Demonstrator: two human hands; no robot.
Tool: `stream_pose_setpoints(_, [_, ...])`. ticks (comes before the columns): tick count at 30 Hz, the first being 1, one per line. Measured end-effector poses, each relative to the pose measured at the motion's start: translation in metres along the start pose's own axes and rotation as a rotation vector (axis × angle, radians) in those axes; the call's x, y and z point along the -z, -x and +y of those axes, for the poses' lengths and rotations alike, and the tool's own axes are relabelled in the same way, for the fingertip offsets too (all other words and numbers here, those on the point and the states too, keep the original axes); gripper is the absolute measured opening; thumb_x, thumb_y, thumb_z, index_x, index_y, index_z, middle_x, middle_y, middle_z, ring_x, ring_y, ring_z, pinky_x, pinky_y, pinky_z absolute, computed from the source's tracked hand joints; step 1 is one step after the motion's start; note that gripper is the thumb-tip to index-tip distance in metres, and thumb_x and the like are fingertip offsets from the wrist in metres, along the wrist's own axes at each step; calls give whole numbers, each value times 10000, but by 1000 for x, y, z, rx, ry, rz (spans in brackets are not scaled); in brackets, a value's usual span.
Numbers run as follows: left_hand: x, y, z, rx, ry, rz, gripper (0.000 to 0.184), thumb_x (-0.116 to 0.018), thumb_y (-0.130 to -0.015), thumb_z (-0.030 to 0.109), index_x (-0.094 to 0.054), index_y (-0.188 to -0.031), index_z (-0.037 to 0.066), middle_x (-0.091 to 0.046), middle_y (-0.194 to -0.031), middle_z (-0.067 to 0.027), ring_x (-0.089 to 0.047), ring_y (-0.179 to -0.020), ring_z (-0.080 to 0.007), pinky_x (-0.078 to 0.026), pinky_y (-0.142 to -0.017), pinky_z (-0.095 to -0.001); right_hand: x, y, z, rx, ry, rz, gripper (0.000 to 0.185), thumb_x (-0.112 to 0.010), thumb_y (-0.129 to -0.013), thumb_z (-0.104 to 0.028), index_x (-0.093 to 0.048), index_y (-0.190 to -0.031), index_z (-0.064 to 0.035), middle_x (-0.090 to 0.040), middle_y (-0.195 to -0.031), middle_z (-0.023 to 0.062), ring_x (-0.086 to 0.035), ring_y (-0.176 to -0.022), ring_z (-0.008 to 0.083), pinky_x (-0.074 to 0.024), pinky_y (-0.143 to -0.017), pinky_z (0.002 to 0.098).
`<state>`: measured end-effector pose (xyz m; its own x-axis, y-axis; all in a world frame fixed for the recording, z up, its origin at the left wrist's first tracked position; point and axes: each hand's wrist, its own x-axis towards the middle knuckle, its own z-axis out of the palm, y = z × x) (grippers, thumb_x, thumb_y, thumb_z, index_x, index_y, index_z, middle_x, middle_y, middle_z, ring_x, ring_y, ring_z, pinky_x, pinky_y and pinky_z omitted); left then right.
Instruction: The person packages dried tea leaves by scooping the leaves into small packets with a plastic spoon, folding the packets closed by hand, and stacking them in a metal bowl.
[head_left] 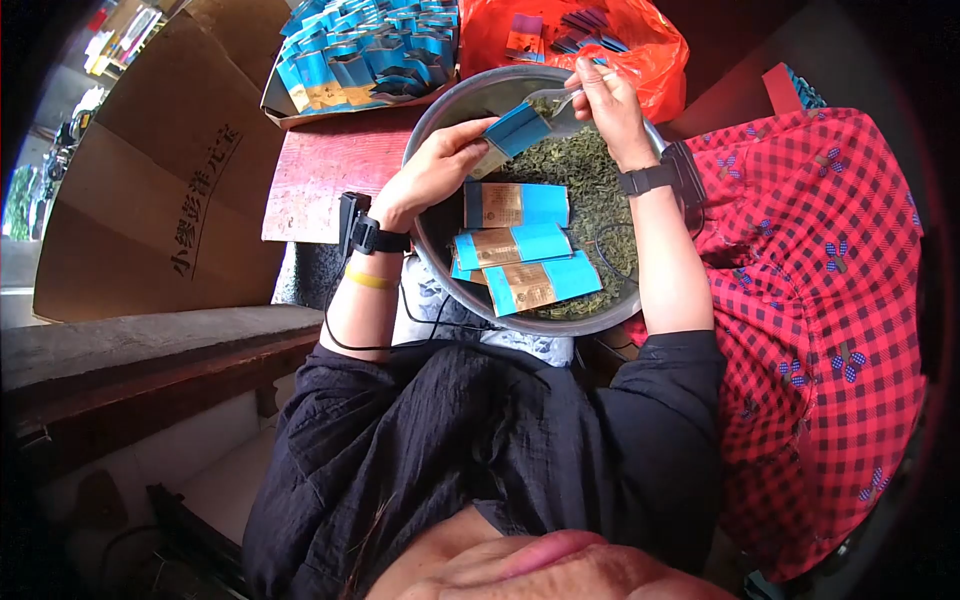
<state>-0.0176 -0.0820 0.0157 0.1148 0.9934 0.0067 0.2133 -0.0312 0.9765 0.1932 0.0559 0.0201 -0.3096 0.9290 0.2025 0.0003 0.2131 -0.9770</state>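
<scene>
A round metal basin (423,235) holds dried green leaves (600,170). Over its upper left part, my left hand (440,165) grips a blue and tan packet (517,130), tilted with its blue end up to the right. My right hand (610,105) pinches a metal spoon (567,100) at the mouth of that packet, and some green leaves show there. Several flat blue and tan packets (516,205) lie on the leaves in the basin's lower left part, some overlapping.
A box of upright blue packets (365,60) stands beyond the basin, on a red board (325,185). Next to it, a red plastic bag (655,65) holds dark packets. Cardboard (150,170) stands at left; red checked cloth (810,300) covers the right side.
</scene>
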Motion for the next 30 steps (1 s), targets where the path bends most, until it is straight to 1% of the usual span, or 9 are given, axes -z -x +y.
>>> stream_pose_setpoints(3, [1, -1, -3, -16, 43, -26, 385, -501, -984, 120, -491, -1353, 11, -586, -1236, -39, -514, -1140, -112, -408, -990, -258, -5, 2, 0, -25, 28, -119, 404, -533, -969, -423, -644, -846, -55, -546, -650, -22, -509, -577, 46, -433, -544, 186])
stream_pose_setpoints(6, [1, -1, -3, 0, 62, -27, 384, -505, -987, 136, -490, -1347, 3, -598, -1202, -33, -526, -1105, -101, -425, -963, -250, -8, 2, 0, 31, 19, -71, 406, -529, -971, -421, -643, -843, -53, -549, -651, -19, -509, -573, 47, -429, -537, 187])
stream_pose_setpoints(8, [2, -1, -1, -3, 41, -22, 373, -503, -990, 139, -496, -1334, -2, -603, -1179, -29, -533, -1078, -93, -436, -942, -246, -6, 2, -4, 38, -31, 105, 419, -522, -974, -424, -639, -836, -46, -547, -645, -16, -506, -563, 49, -422, -529, 185])
stream_pose_setpoints(17, [-3, 1, 0, -11, 92, 31, 277, -494, -993, 153, -565, -1209, -6, -581, -981, 26, -486, -885, -50, -434, -786, -213, 5, -3, -2, 58, 21, 23, 436, -512, -978, -427, -633, -829, -36, -531, -626, -28, -493, -549, 44, -417, -523, 183])
stream_pose_setpoints(20, [3, -1, -2, 64, 69, -22, 354, -516, -986, 158, -519, -1295, -15, -613, -1143, -34, -546, -1060, -98, -446, -929, -249, 6, -4, 0, 67, 24, -9, 432, -516, -976, -428, -633, -831, -39, -529, -628, -33, -492, -550, 42, -417, -523, 182])
stream_pose_setpoints(22, [3, 0, 3, 73, 46, -20, 350, -520, -985, 160, -523, -1286, -18, -615, -1139, -35, -547, -1058, -97, -446, -927, -249, 5, -3, -3, 69, 29, -15, 429, -519, -975, -430, -634, -834, -41, -531, -631, -34, -493, -551, 41, -417, -523, 181])
stream_pose_setpoints(24, [3, 0, 3, 80, 24, -17, 346, -523, -983, 163, -528, -1277, -20, -617, -1134, -35, -548, -1056, -97, -447, -926, -248, 4, 0, -7, 23, 39, -95, 411, -526, -974, -420, -633, -834, -48, -543, -647, -31, -502, -563, 40, -422, -533, 181])
stream_pose_setpoints(26, [1, 0, -2, 40, 69, -14, 269, -494, -995, 159, -567, -1195, -5, -575, -958, 27, -487, -863, -46, -432, -761, -200, 0, 4, -7, -23, 57, -180, 401, -529, -975, -412, -634, -839, -50, -548, -657, -29, -508, -572, 41, -426, -538, 184])
stream_pose_setpoints(30, [-5, 0, 0, -7, 85, 43, 254, -519, -972, 121, -566, -1182, -13, -607, -971, -10, -544, -908, -84, -465, -803, -238, -15, 12, -3, 18, 86, -384, 310, -542, -983, -320, -637, -897, -37, -569, -696, -28, -519, -608, 42, -437, -558, 194])
